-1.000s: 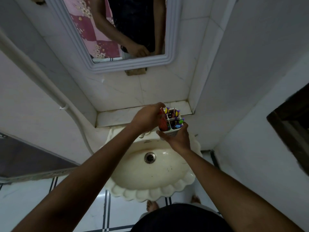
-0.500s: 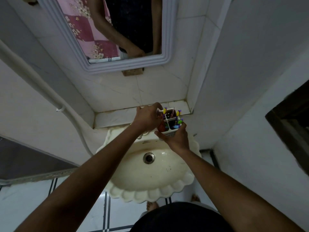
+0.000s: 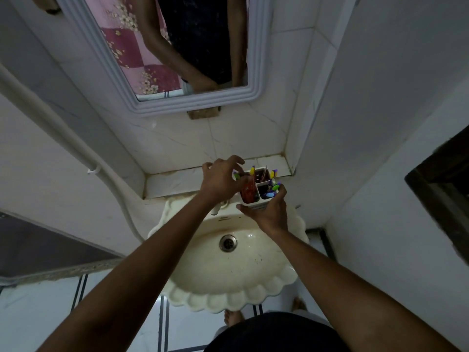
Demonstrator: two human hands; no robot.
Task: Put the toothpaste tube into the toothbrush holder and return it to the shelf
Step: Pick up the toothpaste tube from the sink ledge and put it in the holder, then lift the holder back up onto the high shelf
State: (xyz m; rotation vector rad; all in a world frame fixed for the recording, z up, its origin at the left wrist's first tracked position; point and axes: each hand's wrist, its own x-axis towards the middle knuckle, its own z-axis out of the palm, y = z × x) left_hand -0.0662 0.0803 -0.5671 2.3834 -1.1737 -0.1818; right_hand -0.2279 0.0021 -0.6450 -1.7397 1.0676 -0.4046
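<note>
My right hand (image 3: 269,214) grips a white toothbrush holder (image 3: 254,206) from below and holds it above the back rim of the sink, just in front of the tiled shelf (image 3: 172,181). The holder has several compartments, and several coloured toothbrushes (image 3: 272,187) stand in them. A red toothpaste tube (image 3: 248,192) stands in the front left compartment. My left hand (image 3: 220,179) hovers at the holder's left side with fingers spread, its thumb close to the top of the tube.
A cream scalloped sink (image 3: 228,275) with a metal drain (image 3: 228,242) lies under my hands. The shelf ends at a wall corner on the right. A framed mirror (image 3: 200,104) hangs above, and a white pipe (image 3: 63,138) runs down the left wall.
The tube has sunk deeper into the holder. My left hand has loosened from a closed grip on it to spread fingers. The holder has moved slightly towards the shelf.
</note>
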